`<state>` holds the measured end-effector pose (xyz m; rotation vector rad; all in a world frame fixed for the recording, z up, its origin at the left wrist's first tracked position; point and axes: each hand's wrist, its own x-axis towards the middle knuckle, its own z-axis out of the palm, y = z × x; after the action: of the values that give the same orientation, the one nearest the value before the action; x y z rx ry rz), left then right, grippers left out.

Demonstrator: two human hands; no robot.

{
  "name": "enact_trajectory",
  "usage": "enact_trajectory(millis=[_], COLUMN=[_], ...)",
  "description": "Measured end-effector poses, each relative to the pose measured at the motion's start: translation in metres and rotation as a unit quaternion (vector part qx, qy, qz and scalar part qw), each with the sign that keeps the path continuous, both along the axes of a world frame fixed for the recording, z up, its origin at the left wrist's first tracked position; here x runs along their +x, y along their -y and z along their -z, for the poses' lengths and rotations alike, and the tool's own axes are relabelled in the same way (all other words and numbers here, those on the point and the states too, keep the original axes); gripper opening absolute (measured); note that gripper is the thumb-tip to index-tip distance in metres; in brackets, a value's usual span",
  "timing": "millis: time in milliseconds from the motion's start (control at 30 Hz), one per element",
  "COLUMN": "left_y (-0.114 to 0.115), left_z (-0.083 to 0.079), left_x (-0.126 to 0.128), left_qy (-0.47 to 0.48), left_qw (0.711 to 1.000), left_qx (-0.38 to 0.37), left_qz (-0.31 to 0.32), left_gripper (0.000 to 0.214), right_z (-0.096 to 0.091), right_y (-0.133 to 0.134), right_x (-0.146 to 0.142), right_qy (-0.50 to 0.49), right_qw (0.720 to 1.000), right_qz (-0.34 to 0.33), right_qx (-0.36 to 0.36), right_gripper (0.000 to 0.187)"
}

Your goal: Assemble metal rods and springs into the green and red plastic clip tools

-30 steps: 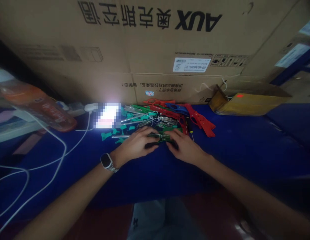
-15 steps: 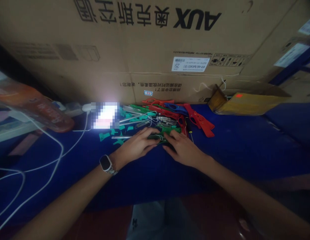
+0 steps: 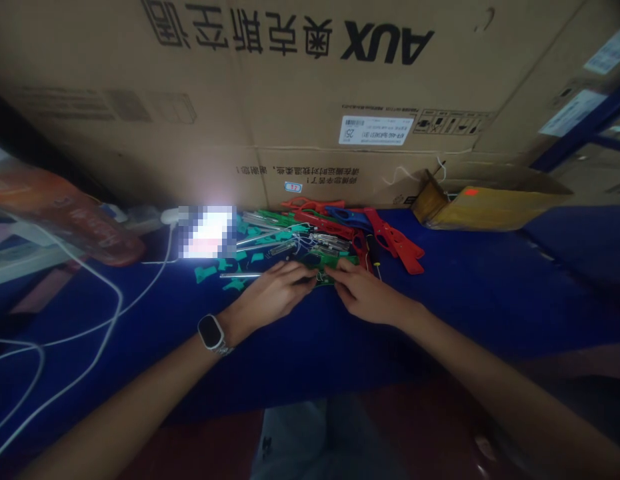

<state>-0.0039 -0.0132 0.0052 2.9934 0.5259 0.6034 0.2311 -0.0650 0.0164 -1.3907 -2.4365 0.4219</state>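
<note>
My left hand, with a watch on its wrist, bends its fingers onto the left end of a green plastic piece. From the other side my right hand pinches at the same piece, fingertips close to the left ones. A thin white wire or string seems to lie on the piece, but the fingers cover much of it. Just behind are clear and metallic small parts with white wires. A metal rod lies beside my left hand, among small teal plastic parts.
Red toy-gun-shaped shells, a blue one and a screwdriver lie behind my right hand. A bright blurred screen, white cable and orange bottle are left. A yellow box stands right, before a large carton.
My right hand's fingers have drawn in, their tips moving closer to my left hand over the green piece. My left fingers have curled a little more. The whole view has shifted slightly.
</note>
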Motion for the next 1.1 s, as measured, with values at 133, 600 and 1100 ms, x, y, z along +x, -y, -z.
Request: enact_trajectory(millis=[133,600,1100], left_y=[0.000,-0.006,-0.008], left_z=[0.003,0.007,0.008], left_x=[0.000,0.000,-0.004], left_qy=[0.007,0.071,0.115], left_qw=[1.000,0.989,0.978], left_qx=[-0.003,-0.126,-0.170], left_qz=[0.013,0.018,0.033], left_gripper=[0.026,0.023,0.022], right_z=[-0.001,0.001,-0.003], right_y=[0.002,0.010,0.013], right_x=[-0.003,-0.013,-0.017], right_qy=[0.013,0.124,0.198], right_qw=[1.000,0.989,0.978], right_qz=[0.012,0.022,0.015], right_qx=[0.004,0.078,0.065], right_gripper=[0.036,0.049,0.061])
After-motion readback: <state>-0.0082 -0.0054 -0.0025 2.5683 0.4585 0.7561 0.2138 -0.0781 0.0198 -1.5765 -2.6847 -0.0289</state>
